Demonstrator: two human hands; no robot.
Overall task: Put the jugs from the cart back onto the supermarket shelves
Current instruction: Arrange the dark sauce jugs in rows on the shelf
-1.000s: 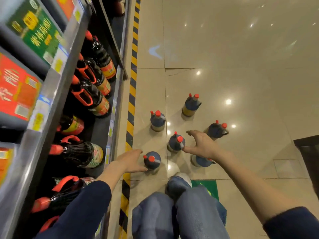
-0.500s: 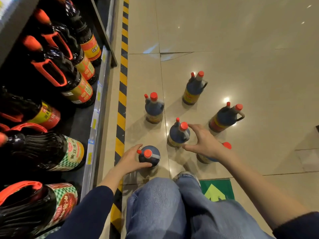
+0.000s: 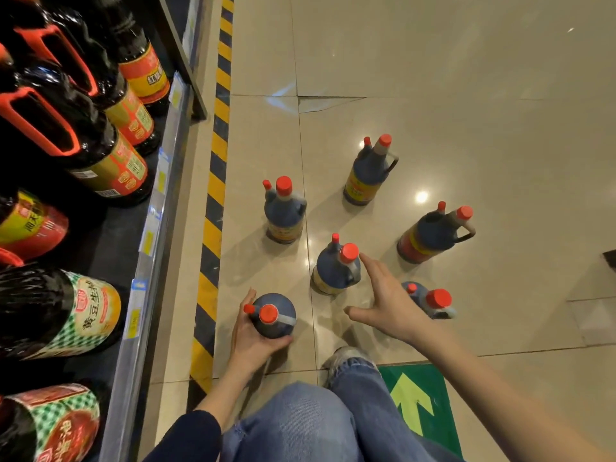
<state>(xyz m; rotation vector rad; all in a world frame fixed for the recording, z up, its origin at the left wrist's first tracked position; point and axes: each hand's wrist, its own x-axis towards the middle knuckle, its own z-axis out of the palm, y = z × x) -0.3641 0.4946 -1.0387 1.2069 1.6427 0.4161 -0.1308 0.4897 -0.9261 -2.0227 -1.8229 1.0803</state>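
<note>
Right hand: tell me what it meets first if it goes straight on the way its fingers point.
Most likely the middle jug: the open right hand points its fingers at that jug's red cap, just short of it. Depth is unclear, so it may pass above.

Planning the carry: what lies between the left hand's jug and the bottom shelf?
In the head view, only floor: a yellow-and-black striped line runs between the jug in the left hand and the shelf edge.
</note>
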